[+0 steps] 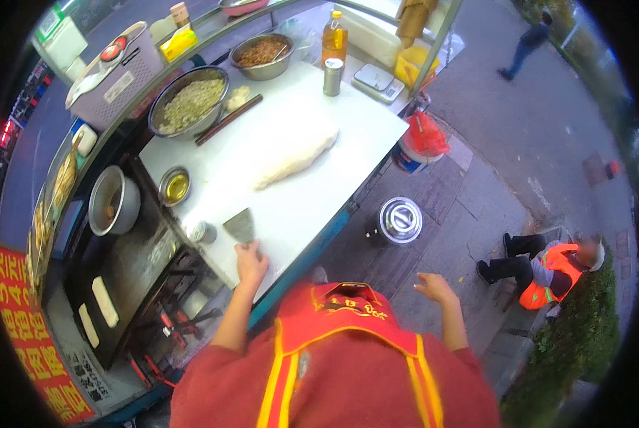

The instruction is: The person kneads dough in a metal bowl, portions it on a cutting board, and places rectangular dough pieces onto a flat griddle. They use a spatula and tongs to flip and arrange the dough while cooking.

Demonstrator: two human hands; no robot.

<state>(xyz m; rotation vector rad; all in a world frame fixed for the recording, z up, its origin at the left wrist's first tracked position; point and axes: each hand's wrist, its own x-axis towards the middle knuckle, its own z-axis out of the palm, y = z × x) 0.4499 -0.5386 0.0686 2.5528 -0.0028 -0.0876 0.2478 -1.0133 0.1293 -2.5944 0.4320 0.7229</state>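
My left hand (252, 263) grips a dough scraper (240, 227) with a broad metal blade, held over the near left corner of the white work board (330, 203). My right hand (436, 288) hangs off the board's right side with nothing in it, fingers loosely apart. A long roll of pale dough (298, 158) lies across the middle of the board. Just left of the scraper stands a small metal shaker (203, 232). Beyond it sits a small bowl of yellow oil (176, 187).
At the back are a bowl of chopped green filling (191, 104), a bowl of brown filling (260, 53), a rolling pin (228, 120), an oil bottle (334, 40) and a scale (378, 82). Two dough strips lie on a griddle (132, 278). A lidded metal pot (400, 220) stands below right.
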